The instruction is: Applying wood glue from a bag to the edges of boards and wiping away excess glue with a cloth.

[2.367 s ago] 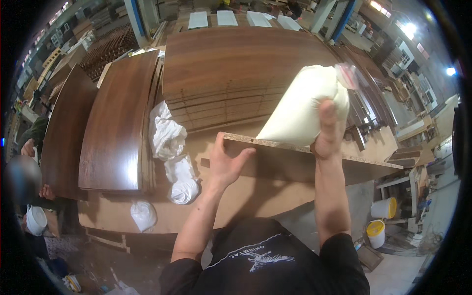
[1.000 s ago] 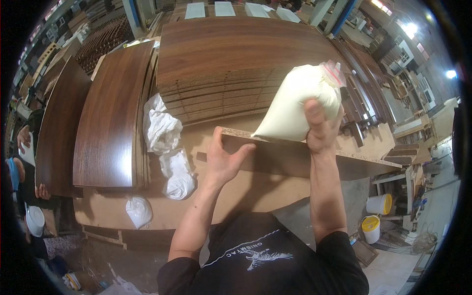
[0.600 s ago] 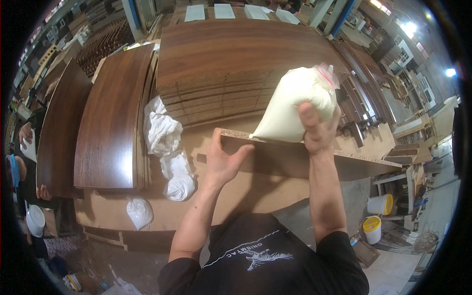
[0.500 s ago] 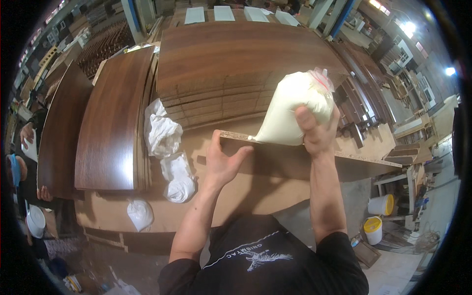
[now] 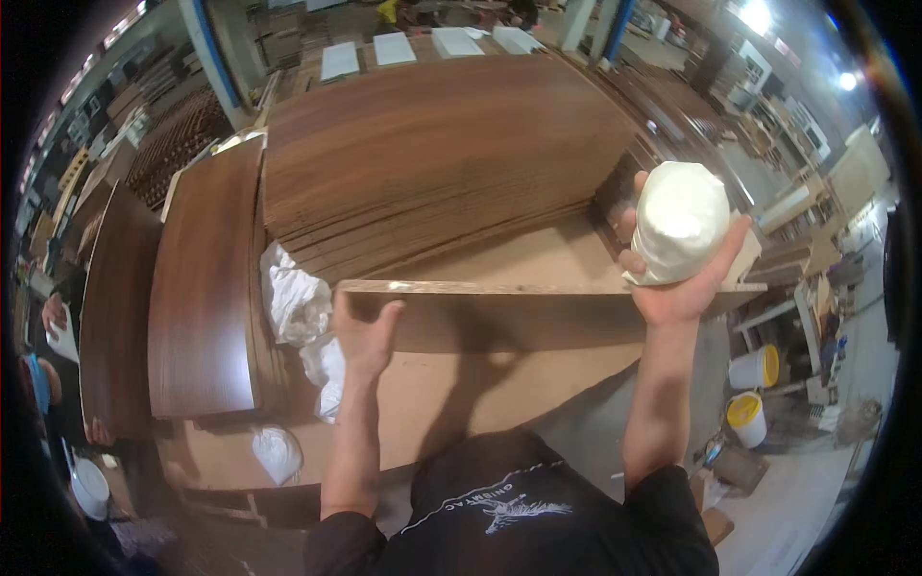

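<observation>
A brown chipboard panel [image 5: 519, 324] stands on edge in front of me, its raw long edge facing up. My left hand [image 5: 365, 338] grips its left end, thumb on the near face and fingers behind. Over the panel's right part, my right hand [image 5: 672, 296] is wrapped round a plump plastic bag of cream-coloured paste [image 5: 684, 216]. The bag's rounded bottom is turned toward me, hiding its nozzle end. A whitish smear shows on the upper edge near my left hand.
Behind is a stack of brown panels [image 5: 432, 125]; another stack [image 5: 206, 288] stands left. Crumpled white bags [image 5: 296, 298] and a small filled bag [image 5: 277, 453] lie on the tan table [image 5: 442, 403]. At far left, another person's hand [image 5: 98, 432] touches a panel. Yellow-lidded buckets [image 5: 746, 420] stand right.
The bag has moved right along the panel and tipped, so its bottom now faces me. My left hand still grips the panel's left end, now further left in view.
</observation>
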`<state>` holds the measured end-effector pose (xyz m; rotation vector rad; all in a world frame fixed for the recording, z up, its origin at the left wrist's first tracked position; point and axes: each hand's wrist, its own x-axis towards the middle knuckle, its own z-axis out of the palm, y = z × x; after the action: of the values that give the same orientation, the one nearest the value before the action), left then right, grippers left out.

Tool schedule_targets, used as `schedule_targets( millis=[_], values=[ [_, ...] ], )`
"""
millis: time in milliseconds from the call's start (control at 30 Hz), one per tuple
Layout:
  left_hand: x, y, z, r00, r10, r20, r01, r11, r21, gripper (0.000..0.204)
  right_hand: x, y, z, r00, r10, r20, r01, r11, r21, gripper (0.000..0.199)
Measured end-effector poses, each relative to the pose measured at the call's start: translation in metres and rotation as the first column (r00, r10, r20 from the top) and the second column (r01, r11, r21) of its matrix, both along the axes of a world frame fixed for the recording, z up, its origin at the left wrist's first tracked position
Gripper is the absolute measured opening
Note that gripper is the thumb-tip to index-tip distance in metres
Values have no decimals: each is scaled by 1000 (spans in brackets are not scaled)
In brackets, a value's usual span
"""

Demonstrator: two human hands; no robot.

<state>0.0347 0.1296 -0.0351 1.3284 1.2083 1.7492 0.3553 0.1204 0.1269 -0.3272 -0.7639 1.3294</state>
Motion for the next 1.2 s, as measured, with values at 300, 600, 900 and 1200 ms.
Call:
schedule_targets(
  millis=[300,600,900,1200],
  values=[
    [-2,10,-6,997,-68,38,68,998,4,67,-5,13,-20,739,-545,395,509,837,203,75],
    [-5,3,-18,1000,1,-6,0,999,49,69,-40,13,0,596,-503,626,304,863,404,75],
    [1,3,-8,998,-47,40,44,997,55,70,-47,18,3,549,-543,636,316,839,443,72],
    [0,4,-10,998,-44,54,41,998,43,64,-48,20,2,439,-621,650,336,784,522,67]
  ],
)
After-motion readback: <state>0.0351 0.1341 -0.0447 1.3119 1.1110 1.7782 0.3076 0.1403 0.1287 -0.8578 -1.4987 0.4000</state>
